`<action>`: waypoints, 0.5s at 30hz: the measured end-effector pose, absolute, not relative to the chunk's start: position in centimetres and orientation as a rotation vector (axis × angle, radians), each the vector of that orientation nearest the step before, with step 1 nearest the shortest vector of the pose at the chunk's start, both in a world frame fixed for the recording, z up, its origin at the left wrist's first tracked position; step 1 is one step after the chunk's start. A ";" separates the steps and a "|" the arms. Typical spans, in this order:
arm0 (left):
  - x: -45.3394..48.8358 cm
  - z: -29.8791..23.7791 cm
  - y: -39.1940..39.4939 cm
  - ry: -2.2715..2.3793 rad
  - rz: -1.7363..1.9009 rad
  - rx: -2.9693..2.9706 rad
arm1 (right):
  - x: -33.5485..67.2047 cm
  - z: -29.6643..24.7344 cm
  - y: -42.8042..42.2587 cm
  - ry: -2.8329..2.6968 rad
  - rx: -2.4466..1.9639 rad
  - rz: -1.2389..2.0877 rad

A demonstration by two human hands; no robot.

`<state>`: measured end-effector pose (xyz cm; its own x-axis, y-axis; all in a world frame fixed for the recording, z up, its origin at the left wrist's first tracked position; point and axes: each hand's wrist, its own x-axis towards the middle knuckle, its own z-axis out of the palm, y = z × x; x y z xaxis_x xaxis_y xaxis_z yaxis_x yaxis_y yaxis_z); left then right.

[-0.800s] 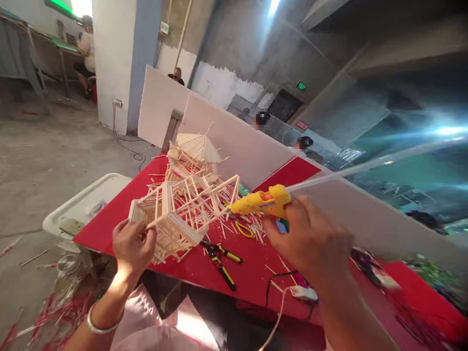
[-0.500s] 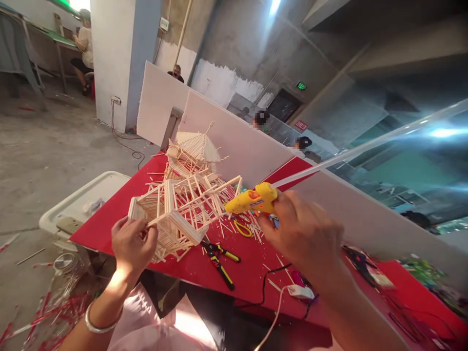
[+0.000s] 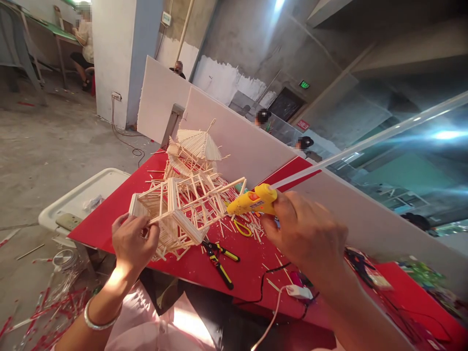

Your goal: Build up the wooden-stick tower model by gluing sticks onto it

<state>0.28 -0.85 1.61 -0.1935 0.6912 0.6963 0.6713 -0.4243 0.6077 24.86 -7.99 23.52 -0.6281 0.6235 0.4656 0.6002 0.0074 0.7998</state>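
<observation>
My left hand (image 3: pixel 134 240) is closed on the near left edge of a wooden stick frame (image 3: pixel 171 217), an open lattice model tilted over the red table (image 3: pixel 241 273). In my right hand (image 3: pixel 310 229) is a yellow hot glue gun (image 3: pixel 254 200), with a long clear glue stick (image 3: pixel 351 151) running out of its back. The gun's nozzle is at the right end of the frame; whether it touches cannot be told. Below the frame lie black-and-yellow pliers (image 3: pixel 220 263). Yellow-handled scissors (image 3: pixel 243 228) rest among loose sticks (image 3: pixel 256 233).
Behind the frame stands a stick model with a pointed roof (image 3: pixel 199 144). White partition boards (image 3: pixel 237 131) line the table's back. A white power strip (image 3: pixel 300 291) with cords lies at the front right. A white stool (image 3: pixel 106 183) is at left; other people sit beyond.
The glue gun's nozzle has shifted very slightly right along with the frame's right end. My left hand keeps its hold, and the view has moved a little.
</observation>
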 end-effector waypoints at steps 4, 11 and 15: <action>0.4 1.8 -0.9 1.681 1.737 1.977 | 24.8 23.7 -8.0 2.214 1.327 1.758; 0.3 1.8 -1.0 1.660 1.775 2.005 | 24.8 23.5 -7.9 2.227 1.309 1.756; 0.3 1.7 -1.0 1.647 1.769 2.007 | 24.9 23.3 -7.8 2.233 1.318 1.739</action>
<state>0.27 -0.97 1.74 -0.1840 0.6700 0.7192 0.6698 -0.4500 0.5907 24.87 -7.83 23.28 -0.6436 0.6145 0.4563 0.5928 0.0231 0.8050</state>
